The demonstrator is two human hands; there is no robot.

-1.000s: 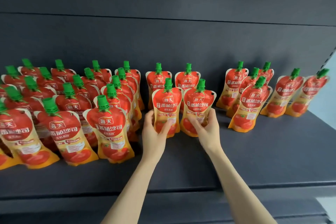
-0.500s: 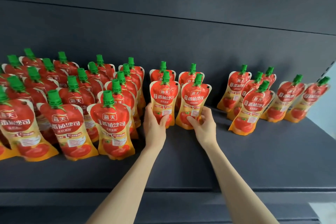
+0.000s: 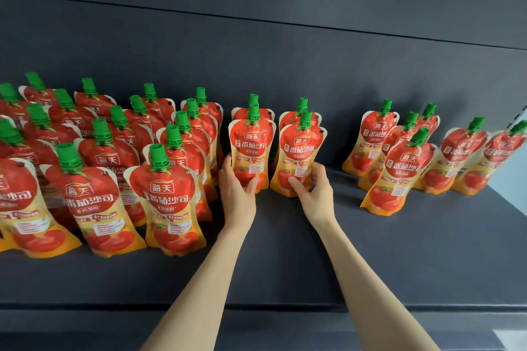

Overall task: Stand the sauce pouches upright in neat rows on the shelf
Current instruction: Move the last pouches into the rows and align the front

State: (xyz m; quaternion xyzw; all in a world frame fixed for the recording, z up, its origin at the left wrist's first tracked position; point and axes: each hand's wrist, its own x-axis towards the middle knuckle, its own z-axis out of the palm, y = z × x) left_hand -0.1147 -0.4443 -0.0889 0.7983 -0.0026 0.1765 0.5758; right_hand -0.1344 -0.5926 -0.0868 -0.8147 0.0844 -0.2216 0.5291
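Red and yellow tomato sauce pouches with green caps stand on a dark shelf. My left hand grips the lower part of one upright pouch in the middle. My right hand grips the pouch beside it, which leans slightly right. Directly behind each of these two stands another pouch against the back wall, mostly hidden. Several neat rows of pouches fill the left side.
A looser group of pouches stands at the right, tilted and unevenly spaced. The shelf's back panel rises behind everything. Bare shelf surface lies in front of my hands and toward the front edge.
Both hands have pushed their two pouches back toward the wall, closer to the pouches behind them. The pouches now stand more upright.
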